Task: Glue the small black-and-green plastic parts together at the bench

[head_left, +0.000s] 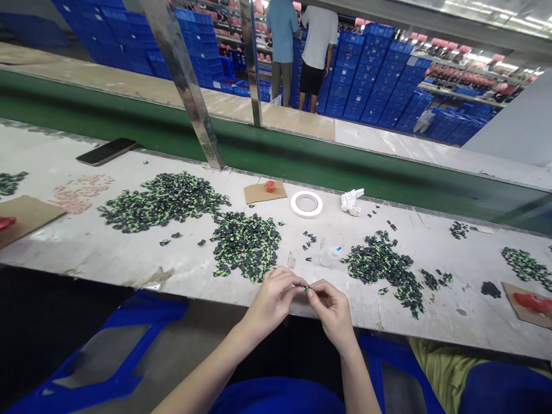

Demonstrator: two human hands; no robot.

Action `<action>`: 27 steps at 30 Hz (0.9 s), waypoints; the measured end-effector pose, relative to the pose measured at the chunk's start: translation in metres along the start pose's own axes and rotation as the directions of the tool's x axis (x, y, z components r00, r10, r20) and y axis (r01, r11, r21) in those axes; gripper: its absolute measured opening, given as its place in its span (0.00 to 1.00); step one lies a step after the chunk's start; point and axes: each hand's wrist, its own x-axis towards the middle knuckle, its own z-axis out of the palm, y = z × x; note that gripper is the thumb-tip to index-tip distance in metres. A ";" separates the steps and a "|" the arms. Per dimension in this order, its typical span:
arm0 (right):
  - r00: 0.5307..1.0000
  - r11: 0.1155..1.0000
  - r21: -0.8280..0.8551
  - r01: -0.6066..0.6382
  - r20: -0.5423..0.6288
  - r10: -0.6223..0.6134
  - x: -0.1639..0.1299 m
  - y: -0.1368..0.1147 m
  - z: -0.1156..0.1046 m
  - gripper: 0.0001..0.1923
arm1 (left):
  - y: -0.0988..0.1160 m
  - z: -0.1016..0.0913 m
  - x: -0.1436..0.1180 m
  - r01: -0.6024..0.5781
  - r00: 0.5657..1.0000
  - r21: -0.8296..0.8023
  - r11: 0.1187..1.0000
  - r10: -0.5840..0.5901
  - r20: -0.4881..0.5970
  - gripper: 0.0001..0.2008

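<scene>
Near the front edge of the worktable point(181, 259), my left hand point(276, 294) and my right hand point(331, 310) meet fingertip to fingertip. Pinched between them is a small black-and-green part point(305, 288), mostly covered by the fingers. Just beyond my left hand spreads a pile of black-and-green parts point(245, 244); a second pile of such parts point(383, 264) lies to the right of my right hand. Between the piles stands a small clear bottle with a blue tip point(331, 255), with a few loose black pieces point(309, 237) behind it.
Toward the back lie a white tape roll point(306, 204), crumpled white tissue point(352, 202) and cardboard with a red cap point(270, 187). A larger part pile point(166, 201) and a phone point(107, 152) are at left. A metal post point(185, 86) rises behind; two people point(318, 46) stand beyond.
</scene>
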 end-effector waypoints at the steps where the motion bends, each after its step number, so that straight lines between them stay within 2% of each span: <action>1: 1.000 0.999 0.030 -0.014 0.003 0.014 -0.001 0.001 0.000 0.12 | 0.002 0.000 -0.001 0.001 1.000 -0.004 1.000 -0.001 -0.011 0.08; 4: 0.998 0.994 0.094 -0.051 0.024 0.049 -0.001 0.002 -0.001 0.13 | 0.008 0.001 -0.004 0.012 1.000 -0.071 0.997 -0.014 -0.026 0.07; 7: 0.999 0.997 0.080 -0.023 0.033 0.020 0.000 -0.001 -0.003 0.13 | 0.011 0.001 -0.004 0.043 0.998 -0.150 0.988 -0.048 -0.029 0.05; 12: 0.990 0.984 -0.122 0.133 0.067 -0.125 0.001 -0.015 -0.008 0.08 | 0.015 -0.002 -0.003 0.103 0.993 -0.147 0.984 -0.110 -0.040 0.05; 18: 0.961 0.917 -0.288 0.275 0.112 -0.253 -0.001 -0.027 -0.011 0.06 | 0.017 -0.005 -0.002 0.061 0.998 -0.062 0.996 -0.063 -0.023 0.05; 22: 0.955 0.912 -0.284 0.296 0.061 -0.291 0.000 -0.024 -0.008 0.05 | 0.019 -0.005 -0.002 0.031 0.999 -0.024 0.999 -0.032 -0.029 0.05; 27: 0.952 0.932 -0.199 0.303 0.010 -0.307 0.001 -0.016 -0.005 0.05 | 0.021 -0.007 0.000 0.026 0.999 -0.066 0.997 -0.028 -0.032 0.05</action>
